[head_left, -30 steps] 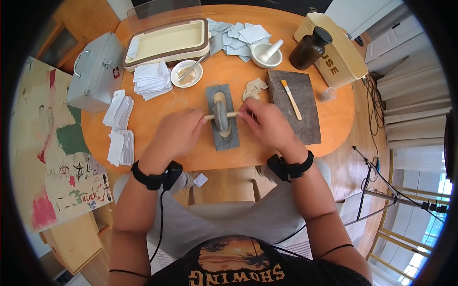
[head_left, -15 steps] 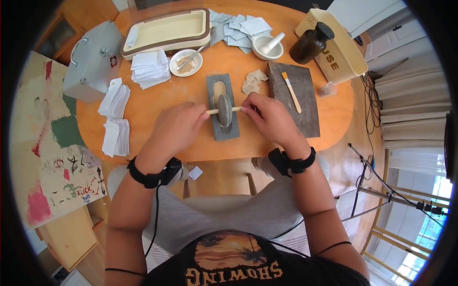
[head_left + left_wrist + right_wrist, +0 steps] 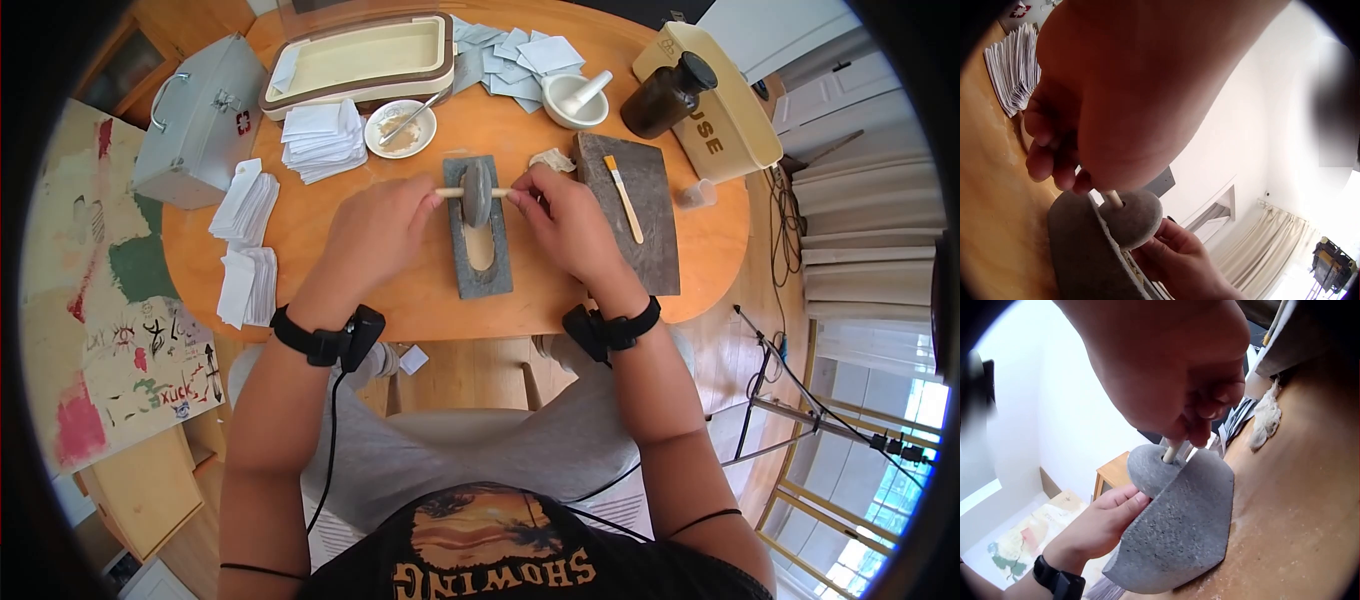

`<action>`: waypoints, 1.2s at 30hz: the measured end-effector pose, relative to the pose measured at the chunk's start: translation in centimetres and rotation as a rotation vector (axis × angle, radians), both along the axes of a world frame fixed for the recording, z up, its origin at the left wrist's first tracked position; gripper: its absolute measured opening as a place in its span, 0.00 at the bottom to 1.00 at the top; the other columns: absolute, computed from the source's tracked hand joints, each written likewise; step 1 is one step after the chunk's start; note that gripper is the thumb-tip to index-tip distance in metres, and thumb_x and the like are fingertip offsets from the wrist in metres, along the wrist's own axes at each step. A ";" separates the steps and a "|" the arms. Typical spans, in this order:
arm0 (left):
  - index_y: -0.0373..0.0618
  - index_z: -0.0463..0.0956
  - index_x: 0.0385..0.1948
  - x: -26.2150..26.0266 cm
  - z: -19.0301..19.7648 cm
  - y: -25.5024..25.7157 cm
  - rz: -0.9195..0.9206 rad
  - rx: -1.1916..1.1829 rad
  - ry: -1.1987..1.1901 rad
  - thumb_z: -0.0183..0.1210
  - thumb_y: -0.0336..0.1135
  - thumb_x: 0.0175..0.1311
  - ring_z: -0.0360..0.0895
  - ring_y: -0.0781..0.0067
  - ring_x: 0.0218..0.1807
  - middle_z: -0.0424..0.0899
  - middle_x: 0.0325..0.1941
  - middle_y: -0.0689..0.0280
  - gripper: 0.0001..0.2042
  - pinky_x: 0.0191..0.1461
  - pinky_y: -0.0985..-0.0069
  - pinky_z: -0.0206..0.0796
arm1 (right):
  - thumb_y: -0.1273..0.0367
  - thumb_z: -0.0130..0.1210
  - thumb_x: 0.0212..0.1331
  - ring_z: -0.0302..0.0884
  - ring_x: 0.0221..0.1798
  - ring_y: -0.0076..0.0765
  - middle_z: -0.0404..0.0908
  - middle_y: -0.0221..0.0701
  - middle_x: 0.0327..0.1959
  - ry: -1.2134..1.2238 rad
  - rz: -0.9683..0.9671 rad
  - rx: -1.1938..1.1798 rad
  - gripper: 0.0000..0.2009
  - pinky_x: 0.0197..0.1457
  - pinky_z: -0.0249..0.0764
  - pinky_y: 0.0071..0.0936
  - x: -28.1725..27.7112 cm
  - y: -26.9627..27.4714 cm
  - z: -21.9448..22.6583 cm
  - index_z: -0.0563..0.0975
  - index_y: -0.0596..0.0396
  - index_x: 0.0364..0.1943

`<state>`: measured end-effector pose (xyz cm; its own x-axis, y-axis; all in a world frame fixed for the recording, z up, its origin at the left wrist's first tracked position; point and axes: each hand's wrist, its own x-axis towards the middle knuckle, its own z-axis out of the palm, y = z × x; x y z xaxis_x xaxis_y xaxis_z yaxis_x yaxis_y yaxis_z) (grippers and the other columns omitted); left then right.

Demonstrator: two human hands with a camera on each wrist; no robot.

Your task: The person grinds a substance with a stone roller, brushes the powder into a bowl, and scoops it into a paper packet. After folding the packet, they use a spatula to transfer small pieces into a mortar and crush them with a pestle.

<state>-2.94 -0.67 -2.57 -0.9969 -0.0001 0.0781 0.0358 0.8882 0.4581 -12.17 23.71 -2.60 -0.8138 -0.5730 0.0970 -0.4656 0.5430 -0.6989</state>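
Note:
A grey stone grinding wheel (image 3: 478, 195) stands upright in the far half of a stone grinding trough (image 3: 501, 275), with pale powder in the groove nearest the body. Its thin wooden axle (image 3: 452, 192) pokes out on both sides. The left hand (image 3: 385, 222) pinches the left end of the axle between thumb and fingers. On the other side, the right hand (image 3: 562, 222) pinches the right end. From the left wrist, the wheel (image 3: 1135, 219) shows beyond the trough wall (image 3: 1082, 250); from the right wrist, the trough's speckled side (image 3: 1179, 519) hides the wheel's lower part.
Right of the trough lie a crumpled cloth (image 3: 552, 160) and a dark board (image 3: 655, 225) bearing a brush (image 3: 625, 200). Behind are a powder dish (image 3: 418, 140), a mortar (image 3: 575, 115), a brown jar (image 3: 655, 105) and a cream tray (image 3: 360, 60). White paper stacks (image 3: 245, 200) sit left.
Both hands have rolled the wheel along the trough from about its middle to the far end, baring the near groove. The head view has shifted slightly.

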 end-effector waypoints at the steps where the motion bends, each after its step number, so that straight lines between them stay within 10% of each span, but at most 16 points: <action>1: 0.43 0.76 0.40 -0.3 -0.1 -0.1 0.000 -0.001 0.001 0.56 0.41 0.81 0.82 0.39 0.40 0.83 0.34 0.51 0.11 0.42 0.47 0.70 | 0.66 0.63 0.73 0.84 0.37 0.61 0.85 0.46 0.33 0.001 0.000 -0.001 0.08 0.40 0.77 0.50 -0.1 -0.1 0.0 0.80 0.57 0.41; 7: 0.44 0.76 0.40 0.7 0.9 0.1 -0.028 0.022 -0.105 0.55 0.42 0.81 0.81 0.39 0.39 0.83 0.34 0.51 0.11 0.41 0.47 0.69 | 0.66 0.63 0.73 0.84 0.39 0.60 0.86 0.46 0.33 0.017 0.053 -0.002 0.08 0.41 0.77 0.50 0.8 0.8 0.0 0.79 0.57 0.41; 10: 0.44 0.75 0.40 2.2 1.6 0.7 -0.074 0.033 -0.175 0.55 0.41 0.81 0.81 0.39 0.39 0.83 0.34 0.50 0.11 0.41 0.47 0.69 | 0.67 0.63 0.74 0.75 0.28 0.43 0.79 0.40 0.26 0.000 0.125 -0.018 0.07 0.34 0.70 0.40 1.5 1.9 0.0 0.80 0.57 0.42; 15: 0.44 0.75 0.40 3.8 1.5 1.0 -0.172 0.069 -0.188 0.54 0.42 0.82 0.80 0.37 0.39 0.83 0.33 0.49 0.12 0.41 0.47 0.69 | 0.67 0.62 0.73 0.83 0.39 0.63 0.85 0.48 0.35 -0.118 0.197 0.007 0.08 0.42 0.77 0.49 3.0 3.3 1.7 0.79 0.58 0.41; 22: 0.44 0.75 0.41 0.9 0.9 0.5 -0.078 0.020 -0.152 0.53 0.43 0.83 0.81 0.37 0.40 0.83 0.34 0.48 0.13 0.42 0.45 0.69 | 0.67 0.63 0.73 0.83 0.38 0.63 0.85 0.48 0.33 -0.023 0.101 0.020 0.09 0.41 0.77 0.50 0.5 1.0 0.4 0.79 0.59 0.41; 24: 0.45 0.76 0.41 -0.1 0.5 0.4 0.007 -0.045 -0.093 0.52 0.45 0.84 0.84 0.41 0.39 0.87 0.34 0.52 0.14 0.41 0.45 0.72 | 0.68 0.63 0.74 0.77 0.29 0.48 0.81 0.43 0.28 0.041 0.037 -0.035 0.08 0.36 0.73 0.42 -0.2 0.4 -0.5 0.80 0.59 0.42; 36: 0.45 0.75 0.41 3.1 1.1 1.5 -0.076 -0.036 -0.146 0.54 0.42 0.82 0.83 0.40 0.40 0.84 0.34 0.52 0.11 0.41 0.46 0.70 | 0.67 0.63 0.73 0.83 0.40 0.62 0.85 0.47 0.35 -0.036 0.126 0.030 0.08 0.42 0.77 0.49 2.1 2.2 0.4 0.79 0.58 0.40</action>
